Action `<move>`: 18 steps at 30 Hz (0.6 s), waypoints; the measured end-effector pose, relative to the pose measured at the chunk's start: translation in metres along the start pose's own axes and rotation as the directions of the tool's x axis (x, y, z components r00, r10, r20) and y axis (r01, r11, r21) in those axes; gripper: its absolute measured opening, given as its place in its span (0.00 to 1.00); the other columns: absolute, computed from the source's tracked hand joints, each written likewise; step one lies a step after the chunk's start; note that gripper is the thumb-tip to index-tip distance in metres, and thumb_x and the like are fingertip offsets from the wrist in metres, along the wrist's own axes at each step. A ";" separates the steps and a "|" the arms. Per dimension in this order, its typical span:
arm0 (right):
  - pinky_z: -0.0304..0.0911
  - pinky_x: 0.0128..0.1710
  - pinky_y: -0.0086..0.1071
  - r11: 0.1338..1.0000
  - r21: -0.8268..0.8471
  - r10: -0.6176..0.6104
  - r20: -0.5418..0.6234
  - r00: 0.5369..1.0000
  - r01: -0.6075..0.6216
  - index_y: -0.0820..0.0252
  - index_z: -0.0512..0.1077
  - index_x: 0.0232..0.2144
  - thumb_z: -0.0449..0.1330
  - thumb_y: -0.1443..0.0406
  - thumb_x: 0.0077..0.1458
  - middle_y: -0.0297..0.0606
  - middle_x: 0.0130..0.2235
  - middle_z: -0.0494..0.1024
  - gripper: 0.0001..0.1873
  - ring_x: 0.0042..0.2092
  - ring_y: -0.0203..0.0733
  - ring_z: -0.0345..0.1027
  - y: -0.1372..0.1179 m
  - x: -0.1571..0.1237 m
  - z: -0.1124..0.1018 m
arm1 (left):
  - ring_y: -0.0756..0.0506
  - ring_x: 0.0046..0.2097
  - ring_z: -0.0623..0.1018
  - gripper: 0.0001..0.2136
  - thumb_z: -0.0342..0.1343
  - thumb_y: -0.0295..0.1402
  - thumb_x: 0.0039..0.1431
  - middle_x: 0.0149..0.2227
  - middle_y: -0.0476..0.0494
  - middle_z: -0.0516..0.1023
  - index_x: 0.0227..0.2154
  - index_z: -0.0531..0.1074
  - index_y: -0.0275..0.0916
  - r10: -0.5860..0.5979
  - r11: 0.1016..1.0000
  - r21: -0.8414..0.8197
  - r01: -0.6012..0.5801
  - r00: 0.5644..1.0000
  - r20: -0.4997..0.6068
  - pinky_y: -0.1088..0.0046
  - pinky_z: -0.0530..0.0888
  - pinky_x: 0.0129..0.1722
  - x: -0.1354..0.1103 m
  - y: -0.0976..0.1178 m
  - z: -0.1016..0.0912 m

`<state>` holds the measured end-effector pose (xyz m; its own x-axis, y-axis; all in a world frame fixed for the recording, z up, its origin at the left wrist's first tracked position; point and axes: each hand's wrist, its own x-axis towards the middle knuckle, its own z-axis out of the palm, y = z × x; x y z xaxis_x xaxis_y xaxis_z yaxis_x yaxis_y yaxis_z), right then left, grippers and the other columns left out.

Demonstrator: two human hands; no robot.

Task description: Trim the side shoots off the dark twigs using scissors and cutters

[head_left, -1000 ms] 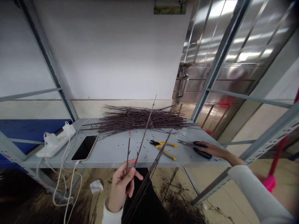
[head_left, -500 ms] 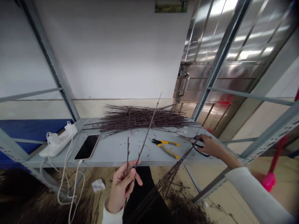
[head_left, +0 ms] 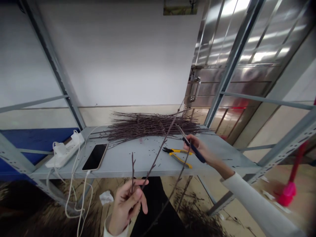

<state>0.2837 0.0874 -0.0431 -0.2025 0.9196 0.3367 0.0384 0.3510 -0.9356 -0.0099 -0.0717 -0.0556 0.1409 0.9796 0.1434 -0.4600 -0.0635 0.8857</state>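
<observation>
My left hand [head_left: 129, 204] is closed around a long thin twig [head_left: 158, 154] that slants up and right over the shelf. A short side twig [head_left: 133, 171] also rises from its fingers. My right hand [head_left: 201, 149] grips scissors with dark handles [head_left: 196, 152], above the right part of the shelf, blades pointing up and left toward the long twig; whether they are spread I cannot tell. Another twig [head_left: 176, 184] runs from low in front of me up to the right hand. Below the scissors lie yellow-handled pliers [head_left: 176, 156].
A heap of dark twigs [head_left: 148, 126] lies at the back of the grey shelf [head_left: 145, 164]. At left are a phone [head_left: 95, 157] on a white cable and a power strip [head_left: 65, 151]. Metal uprights flank the shelf. Twig scraps [head_left: 197, 210] and crumpled paper [head_left: 106, 197] are on the floor.
My right hand has lifted the scissors from the shelf's right side and moved left. The bunch of twigs near that hand now shows as a single twig. The left hand keeps its hold.
</observation>
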 end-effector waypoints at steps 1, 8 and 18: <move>0.61 0.30 0.28 0.997 0.076 0.016 -0.028 0.999 -0.014 0.54 0.66 0.30 0.72 0.59 0.35 0.28 0.28 0.68 0.21 0.29 0.35 0.62 0.001 0.000 -0.002 | 0.62 0.11 0.51 0.10 0.62 0.40 0.52 0.15 0.46 0.76 0.37 0.80 0.44 0.008 1.000 0.002 -0.008 1.000 -0.014 0.89 0.44 0.11 -0.001 0.001 -0.001; 0.58 0.24 0.26 0.944 0.330 0.082 -0.218 0.972 -0.006 0.48 0.63 0.40 0.71 0.59 0.38 0.23 0.26 0.70 0.28 0.24 0.32 0.62 0.020 0.002 -0.020 | 0.62 0.12 0.51 0.11 0.60 0.41 0.54 0.15 0.49 0.75 0.39 0.79 0.45 0.058 0.998 0.020 -0.058 0.998 0.002 0.88 0.45 0.12 -0.001 0.000 0.006; 0.61 0.21 0.27 0.747 0.663 0.265 -0.229 0.937 -0.049 0.58 0.65 0.23 0.66 0.54 0.46 0.29 0.24 0.68 0.18 0.23 0.31 0.60 0.044 0.005 -0.007 | 0.62 0.12 0.49 0.16 0.61 0.44 0.52 0.16 0.50 0.73 0.40 0.77 0.40 -0.019 1.000 0.008 0.019 1.000 0.018 0.87 0.43 0.11 0.008 -0.004 0.027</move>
<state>0.2911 0.1081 -0.0816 0.0444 0.9947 0.0922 -0.6099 0.1001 -0.7861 0.0171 -0.0690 -0.0460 0.1651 0.9771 0.1341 -0.4502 -0.0463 0.8917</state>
